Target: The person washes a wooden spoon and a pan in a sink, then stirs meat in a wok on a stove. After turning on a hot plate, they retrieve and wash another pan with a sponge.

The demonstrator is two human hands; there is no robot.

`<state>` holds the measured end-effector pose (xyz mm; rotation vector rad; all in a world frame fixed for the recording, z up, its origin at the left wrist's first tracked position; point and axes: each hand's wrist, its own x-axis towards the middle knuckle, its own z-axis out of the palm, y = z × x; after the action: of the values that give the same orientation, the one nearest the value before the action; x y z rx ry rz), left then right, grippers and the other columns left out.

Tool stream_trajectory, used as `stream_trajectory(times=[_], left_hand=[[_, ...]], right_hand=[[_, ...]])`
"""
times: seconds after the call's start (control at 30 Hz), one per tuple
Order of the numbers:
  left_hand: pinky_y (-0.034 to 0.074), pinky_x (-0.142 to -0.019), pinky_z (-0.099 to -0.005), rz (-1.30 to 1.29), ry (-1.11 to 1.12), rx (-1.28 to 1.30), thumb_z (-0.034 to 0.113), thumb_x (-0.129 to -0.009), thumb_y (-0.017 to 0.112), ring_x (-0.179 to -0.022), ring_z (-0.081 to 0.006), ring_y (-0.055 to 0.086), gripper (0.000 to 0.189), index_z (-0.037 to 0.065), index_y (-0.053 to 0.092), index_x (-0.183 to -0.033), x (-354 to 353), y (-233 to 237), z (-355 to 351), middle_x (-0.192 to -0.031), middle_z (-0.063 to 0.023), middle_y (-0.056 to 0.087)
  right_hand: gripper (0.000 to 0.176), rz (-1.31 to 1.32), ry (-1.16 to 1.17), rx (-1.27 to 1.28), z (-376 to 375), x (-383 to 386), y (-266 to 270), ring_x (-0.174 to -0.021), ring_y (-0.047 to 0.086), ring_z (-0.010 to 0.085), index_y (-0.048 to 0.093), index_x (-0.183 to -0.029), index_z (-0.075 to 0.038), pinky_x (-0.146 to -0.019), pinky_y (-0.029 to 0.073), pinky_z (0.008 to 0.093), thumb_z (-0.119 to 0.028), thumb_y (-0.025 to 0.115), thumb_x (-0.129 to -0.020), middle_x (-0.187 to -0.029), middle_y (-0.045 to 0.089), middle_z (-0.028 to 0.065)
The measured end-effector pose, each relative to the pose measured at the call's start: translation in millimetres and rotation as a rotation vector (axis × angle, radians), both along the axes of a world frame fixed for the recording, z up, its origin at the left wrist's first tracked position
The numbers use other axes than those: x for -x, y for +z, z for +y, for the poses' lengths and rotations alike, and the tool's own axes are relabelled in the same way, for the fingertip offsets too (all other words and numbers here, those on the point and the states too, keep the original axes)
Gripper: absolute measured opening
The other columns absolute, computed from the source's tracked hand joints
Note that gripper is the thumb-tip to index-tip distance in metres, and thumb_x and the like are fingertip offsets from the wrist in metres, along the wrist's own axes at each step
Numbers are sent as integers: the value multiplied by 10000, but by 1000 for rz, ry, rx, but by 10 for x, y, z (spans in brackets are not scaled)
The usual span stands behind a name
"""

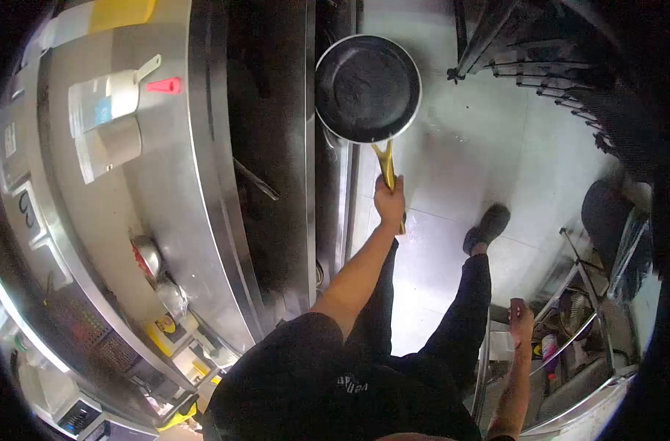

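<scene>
My left hand (389,200) is stretched out forward and grips the yellow handle of a black frying pan (366,88). The pan is level and looks empty. It hangs over the gap between the steel counter (202,184) and the wet tiled floor (482,140). My right hand (521,317) hangs low at my side, by the top rail of a metal rack (570,353). A white object (501,345) sits just beside it. Whether the fingers hold anything is unclear. My legs and one dark shoe (488,226) show below.
The steel counter on the left carries white containers (103,110), a red tab (164,86), a small metal bowl (148,256) and yellow-labelled packets (169,327). A wire rack (541,66) stands at the upper right. The rack by my right side holds bottles.
</scene>
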<state>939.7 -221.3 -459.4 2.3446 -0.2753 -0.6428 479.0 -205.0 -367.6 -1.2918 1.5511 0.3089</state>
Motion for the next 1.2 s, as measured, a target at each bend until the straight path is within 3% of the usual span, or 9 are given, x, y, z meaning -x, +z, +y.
stream_trajectory(times=[0.07,0.13,0.23,0.27,0.37,0.5,0.83,0.97,1.2], left_hand=[[407,-476,-333,-31,-25,-2,272,-797,660,-494,-160,516,314,-18,553,-742,160,131,116,-559,-85,550],[466,-591,-386,-34,-42,-129,261,-802,647,-669,-312,621,273,2,562,-816,263,97,287,-697,-181,610],[479,-627,-409,-50,-123,-110,289,-799,645,-725,-353,620,286,20,581,-869,364,272,440,-750,-204,623],[455,-531,-340,-206,-211,-122,282,-781,667,-549,-218,588,293,9,565,-759,356,265,488,-614,-135,587],[459,-536,-343,-211,-246,-256,270,-780,667,-560,-228,598,278,13,564,-765,382,395,567,-625,-134,597],[474,-579,-445,-120,-274,-154,325,-793,634,-658,-385,609,305,30,565,-826,305,291,826,-681,-201,614],[476,-562,-443,-179,-401,-356,348,-791,632,-632,-376,609,326,30,560,-795,286,903,712,-653,-195,603],[469,-580,-406,-168,-455,-264,300,-762,687,-696,-360,618,318,18,580,-860,305,1243,732,-713,-193,610],[462,-570,-375,-17,-543,-332,306,-786,669,-615,-275,600,323,1,592,-858,500,1348,600,-723,-165,617]], right_hand=[[251,50,104,-14,-109,16,156,-534,495,112,580,-909,7,-506,406,271,-230,497,-915,-655,555,28],[260,45,22,-15,-53,153,95,-528,502,112,584,-933,5,-509,414,278,-240,499,-912,-653,561,35],[260,-23,80,80,38,295,-37,-536,515,114,597,-959,-7,-514,416,275,-242,496,-910,-664,575,46],[260,-20,79,82,67,316,-67,-536,515,114,597,-959,-7,-514,416,275,-242,496,-910,-664,575,46],[264,19,103,119,79,242,30,-687,611,299,607,-919,1,-599,450,368,-234,490,-891,-747,612,163],[273,33,67,34,17,34,197,-603,575,234,602,-952,-12,-569,446,345,-257,497,-890,-710,590,142],[234,29,196,47,30,-142,304,-808,595,374,612,-910,-20,-676,467,412,-200,465,-883,-854,607,211],[291,-25,256,220,141,-129,161,-733,585,377,607,-867,3,-654,457,436,-231,437,-905,-788,603,205],[327,-90,-23,157,-29,-349,100,-711,601,352,610,-873,17,-655,464,407,-270,457,-908,-758,608,205]])
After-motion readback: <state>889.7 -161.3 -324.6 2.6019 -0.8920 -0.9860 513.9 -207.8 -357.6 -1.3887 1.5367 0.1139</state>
